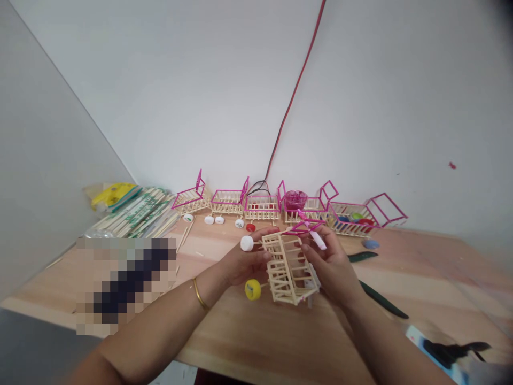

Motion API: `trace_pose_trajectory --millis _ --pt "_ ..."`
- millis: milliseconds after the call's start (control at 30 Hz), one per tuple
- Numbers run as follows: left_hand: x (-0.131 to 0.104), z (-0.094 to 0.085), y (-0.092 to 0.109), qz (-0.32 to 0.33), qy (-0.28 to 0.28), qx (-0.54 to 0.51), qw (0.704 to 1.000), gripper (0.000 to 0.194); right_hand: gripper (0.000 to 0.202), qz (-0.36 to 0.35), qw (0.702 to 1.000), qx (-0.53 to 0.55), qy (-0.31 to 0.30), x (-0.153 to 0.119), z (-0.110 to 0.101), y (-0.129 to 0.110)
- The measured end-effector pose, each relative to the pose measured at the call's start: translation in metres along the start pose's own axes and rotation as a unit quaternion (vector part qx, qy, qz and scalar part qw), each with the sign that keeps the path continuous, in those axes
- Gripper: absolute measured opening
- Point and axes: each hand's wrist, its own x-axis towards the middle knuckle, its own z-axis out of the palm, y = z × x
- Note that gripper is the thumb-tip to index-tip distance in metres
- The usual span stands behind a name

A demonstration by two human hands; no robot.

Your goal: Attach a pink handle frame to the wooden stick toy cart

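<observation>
Between my two hands a small cart (284, 266) made of thin wooden sticks is held tilted above the table. A white bottle cap (247, 244) and a yellow bottle cap (253, 289) stick out from its left side as wheels. My left hand (244, 264) grips that side, fingers partly behind the frame. On the other side, my right hand (331, 259) has its thumb and fingers closed on the cart. A slim pink and white pen-like tool (316, 236) lies across the right fingers. The cart's pink handle is partly covered by this tool.
Along the wall stand several similar carts with pink rims (262, 206). A pink bowl (295, 200) and loose bottle caps (219, 220) are near them. Bundled sticks (140, 214) lie left, beside a yellow packet (114, 196). Dark green blades (385, 299) and a black-handled tool (452, 351) lie right.
</observation>
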Motion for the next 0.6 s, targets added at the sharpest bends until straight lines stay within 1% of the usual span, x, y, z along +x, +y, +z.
trace_pose_trajectory --millis 33,100,167,267,367,433,500,533,600 --pt "0.000 0.000 0.000 0.002 0.004 0.000 1.000 0.073 0.047 -0.004 1.000 -0.011 0.001 0.001 0.000 0.000" --pt "0.000 0.000 0.000 0.004 0.014 0.006 1.000 0.069 0.046 -0.020 0.999 -0.028 0.023 0.002 -0.002 0.000" --pt "-0.001 0.000 0.001 0.005 0.032 0.021 0.999 0.065 0.043 -0.046 0.995 -0.043 0.074 0.004 -0.005 0.000" --pt "0.000 0.000 0.002 0.034 0.069 0.050 0.996 0.063 0.033 -0.126 0.979 -0.051 0.154 0.007 -0.010 -0.003" --pt "0.002 -0.001 0.001 0.099 0.105 0.088 0.986 0.064 0.026 -0.223 0.954 -0.044 0.195 0.004 -0.013 -0.006" --pt "0.003 -0.003 0.000 0.122 0.129 0.132 0.975 0.065 0.027 -0.271 0.940 -0.060 0.200 -0.003 -0.013 -0.006" --pt "0.002 -0.005 -0.001 0.133 0.145 0.184 0.963 0.066 0.030 -0.314 0.925 -0.104 0.187 -0.011 -0.013 -0.006" --pt "0.002 -0.005 -0.002 0.139 0.150 0.208 0.957 0.067 0.030 -0.337 0.916 -0.133 0.169 -0.015 -0.013 -0.006" --pt "0.000 -0.005 -0.001 0.146 0.160 0.240 0.946 0.067 0.031 -0.382 0.898 -0.188 0.111 -0.022 -0.014 -0.007"
